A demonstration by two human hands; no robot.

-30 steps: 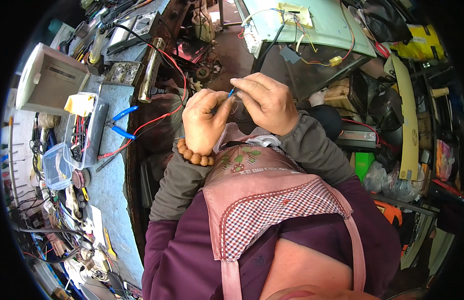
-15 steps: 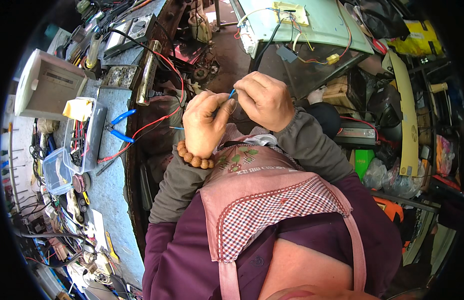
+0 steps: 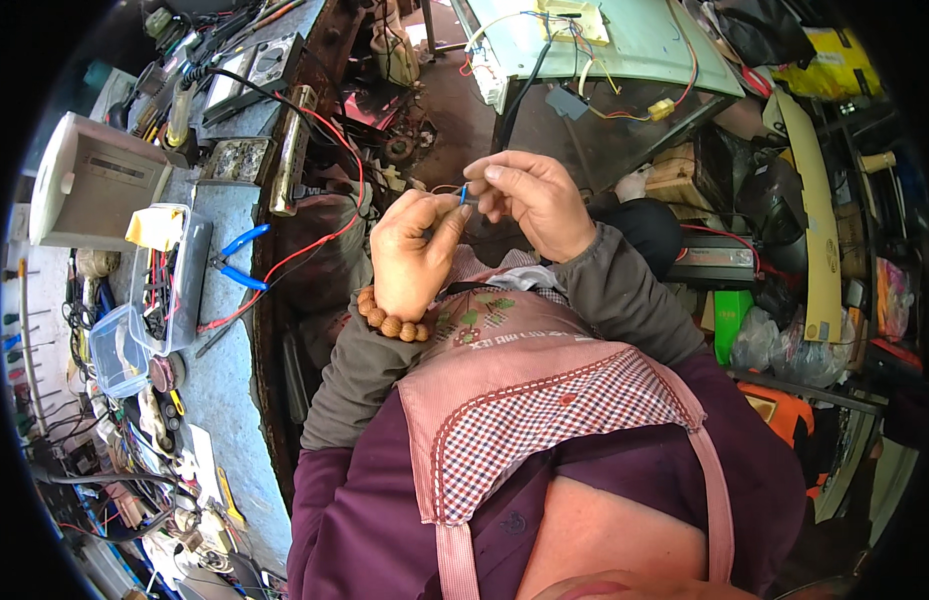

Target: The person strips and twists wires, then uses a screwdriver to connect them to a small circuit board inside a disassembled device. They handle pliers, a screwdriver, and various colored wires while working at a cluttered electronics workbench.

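Blue pliers (image 3: 246, 240) and a cluttered workbench (image 3: 229, 425) mark a workshop.

Blue wire-like piece (image 3: 463, 196) looks smooth, plastic. Plier grips (image 3: 246, 239) are glossy plastic; tub (image 3: 192, 270), clear plastic. Apron (image 3: 449, 375) is matt cloth. Bench top (image 3: 227, 400) looks rough.

The person wears a purple top (image 3: 359, 525) under a pink, finely striped apron (image 3: 421, 400), whose red, white and navy checked panel (image 3: 504, 430) has dark red scalloped trim and a small red spot near its middle. Reckoned from that panel, green leaf motifs (image 3: 471, 318) and white lettering (image 3: 514, 338) sit toward eleven o'clock, and pink straps run off at seven (image 3: 456, 560) and four (image 3: 717, 500). Grey-brown sleeves show at ten (image 3: 349, 385) and one (image 3: 629, 295), the left one bordered by a bracelet (image 3: 391, 316) of chunky round brown beads.
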